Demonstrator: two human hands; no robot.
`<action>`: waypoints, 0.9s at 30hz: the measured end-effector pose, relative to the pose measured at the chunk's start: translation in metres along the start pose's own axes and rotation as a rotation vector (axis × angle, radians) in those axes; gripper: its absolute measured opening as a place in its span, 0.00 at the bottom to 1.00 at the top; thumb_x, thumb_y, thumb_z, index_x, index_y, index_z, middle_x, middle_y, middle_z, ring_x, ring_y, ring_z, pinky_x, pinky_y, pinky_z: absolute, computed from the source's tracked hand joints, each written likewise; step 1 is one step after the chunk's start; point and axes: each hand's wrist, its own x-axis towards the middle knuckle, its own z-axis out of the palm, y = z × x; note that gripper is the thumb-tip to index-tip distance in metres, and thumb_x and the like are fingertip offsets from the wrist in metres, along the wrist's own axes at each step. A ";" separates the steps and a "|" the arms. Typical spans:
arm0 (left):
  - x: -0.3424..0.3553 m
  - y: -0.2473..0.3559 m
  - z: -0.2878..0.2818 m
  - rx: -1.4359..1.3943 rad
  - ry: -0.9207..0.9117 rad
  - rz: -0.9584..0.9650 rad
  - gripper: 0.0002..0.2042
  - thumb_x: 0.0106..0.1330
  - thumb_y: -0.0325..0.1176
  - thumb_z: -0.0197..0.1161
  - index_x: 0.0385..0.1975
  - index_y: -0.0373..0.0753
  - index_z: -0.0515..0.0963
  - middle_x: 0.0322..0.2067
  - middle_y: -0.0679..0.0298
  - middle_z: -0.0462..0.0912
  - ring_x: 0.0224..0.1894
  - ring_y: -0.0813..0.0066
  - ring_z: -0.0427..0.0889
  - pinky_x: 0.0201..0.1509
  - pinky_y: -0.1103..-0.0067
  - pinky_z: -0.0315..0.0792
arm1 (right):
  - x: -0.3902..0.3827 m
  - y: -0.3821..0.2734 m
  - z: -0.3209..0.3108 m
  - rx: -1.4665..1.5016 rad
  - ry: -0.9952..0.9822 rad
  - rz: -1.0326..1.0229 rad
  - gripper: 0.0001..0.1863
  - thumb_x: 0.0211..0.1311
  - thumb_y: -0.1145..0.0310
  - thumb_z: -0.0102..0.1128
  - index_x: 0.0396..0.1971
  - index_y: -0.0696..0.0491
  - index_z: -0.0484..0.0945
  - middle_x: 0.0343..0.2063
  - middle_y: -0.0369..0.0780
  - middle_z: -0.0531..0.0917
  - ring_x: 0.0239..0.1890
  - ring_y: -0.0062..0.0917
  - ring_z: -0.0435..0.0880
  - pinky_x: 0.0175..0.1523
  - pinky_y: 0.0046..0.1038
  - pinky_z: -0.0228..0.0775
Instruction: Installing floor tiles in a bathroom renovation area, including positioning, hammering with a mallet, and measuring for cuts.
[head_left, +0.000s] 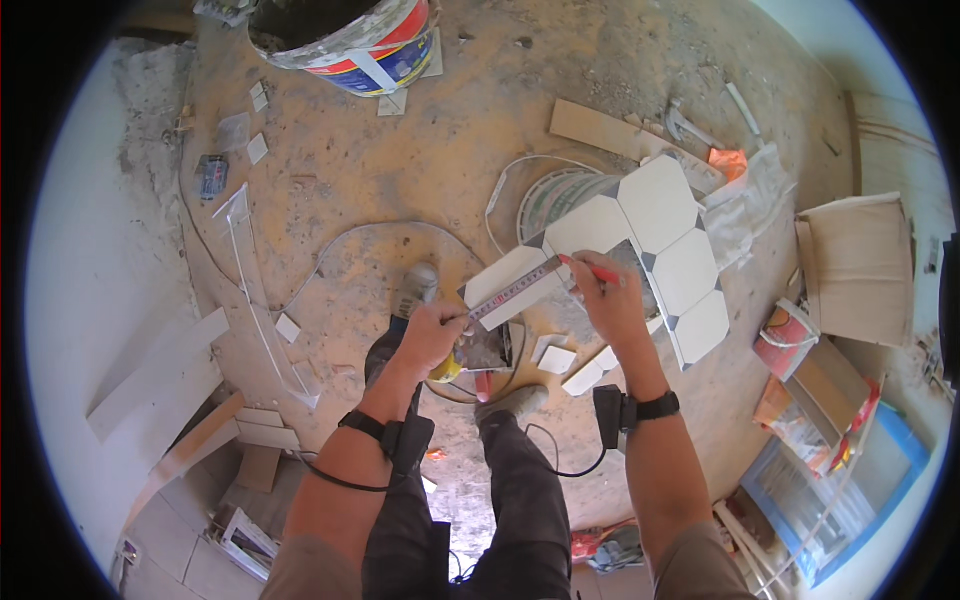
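Observation:
A white tile panel (585,225) with octagon shapes and small dark squares rests over a round bucket (533,210). Across its narrow left arm runs a tape measure blade (510,292). My left hand (432,338) is closed on the blade's near end, at the tile's left edge. My right hand (607,295) is closed around a slim red marking pen (603,273), its tip close to the blade's far end. Below my left hand shows a yellow object (446,369), partly hidden; its kind is unclear.
A large bucket (375,50) with red and blue bands stands at the far left. White tile offcuts (556,360) lie near my feet. A cable (370,226) crosses the floor. To the right are a cardboard box (855,270), a red bucket (786,338) and a blue-edged pane (830,500).

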 end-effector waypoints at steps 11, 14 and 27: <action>-0.009 -0.028 0.034 0.002 -0.027 -0.003 0.11 0.63 0.30 0.61 0.38 0.30 0.83 0.26 0.58 0.85 0.28 0.76 0.80 0.34 0.78 0.72 | -0.033 0.036 -0.011 -0.039 0.039 0.020 0.11 0.65 0.64 0.60 0.35 0.58 0.82 0.22 0.42 0.82 0.23 0.25 0.82 0.31 0.26 0.71; -0.024 -0.017 0.029 0.118 -0.113 0.008 0.11 0.63 0.32 0.61 0.39 0.31 0.83 0.27 0.57 0.85 0.29 0.74 0.80 0.36 0.77 0.71 | -0.053 0.033 -0.019 -0.057 0.124 0.087 0.13 0.66 0.62 0.60 0.34 0.58 0.82 0.20 0.41 0.81 0.22 0.24 0.80 0.30 0.26 0.70; 0.029 0.219 -0.059 1.000 -0.588 0.194 0.11 0.63 0.36 0.63 0.40 0.36 0.83 0.25 0.56 0.83 0.24 0.72 0.78 0.31 0.74 0.71 | -0.078 0.006 0.062 0.765 0.425 0.527 0.15 0.69 0.61 0.57 0.43 0.59 0.80 0.18 0.30 0.74 0.16 0.11 0.68 0.19 0.17 0.56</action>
